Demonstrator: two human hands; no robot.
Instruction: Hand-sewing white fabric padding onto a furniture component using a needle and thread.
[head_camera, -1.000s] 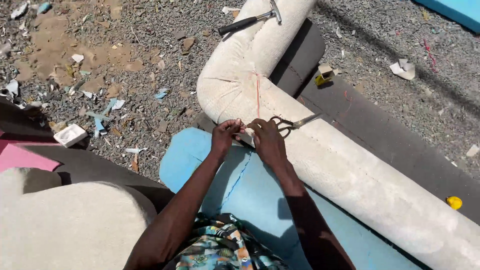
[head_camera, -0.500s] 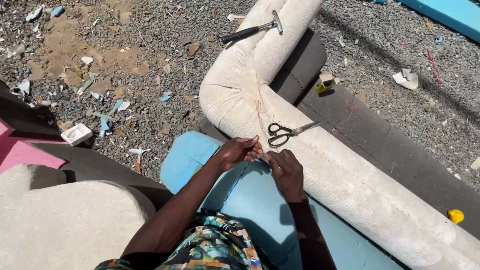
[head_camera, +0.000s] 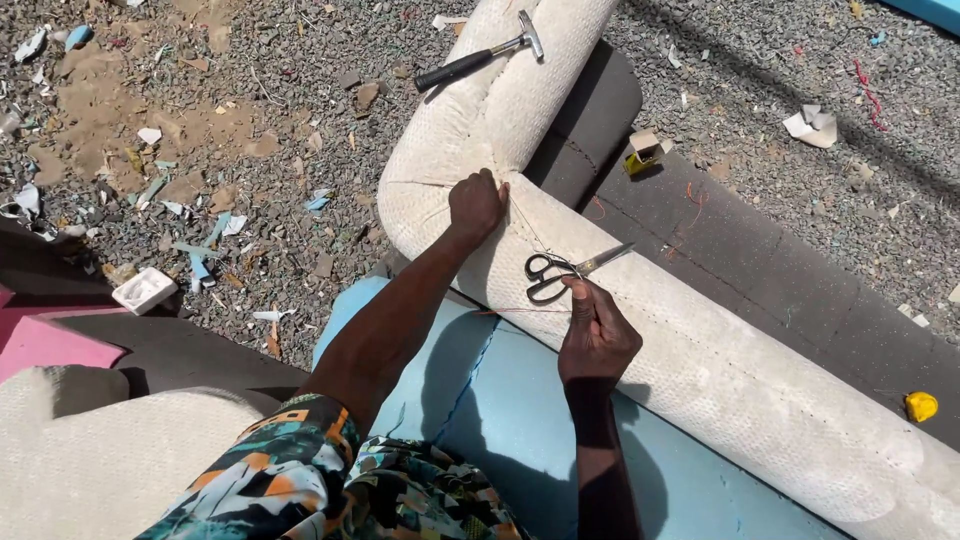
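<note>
A long cream padded roll (head_camera: 700, 360) bends at a stitched fold near the centre. My left hand (head_camera: 476, 205) is closed in a fist against that fold, and a thin thread (head_camera: 528, 228) runs from it toward the scissors. Black-handled scissors (head_camera: 560, 272) lie loose on the roll. Just below their handles, my right hand (head_camera: 597, 340) pinches the thread, which trails left over the roll's lower edge. A hammer (head_camera: 480, 58) with a black grip rests on the roll's upper end.
A blue foam slab (head_camera: 500, 400) lies under my arms, dark grey foam (head_camera: 760, 270) behind the roll. Another cream cushion (head_camera: 90, 470) and a pink piece (head_camera: 50, 345) sit at lower left. Gravel with scraps, a small box (head_camera: 645, 150) and a yellow object (head_camera: 921, 406) surround them.
My left hand has moved up from beside the right hand to the fold, drawing the thread taut. My right hand let go of the scissors and shifted down below them.
</note>
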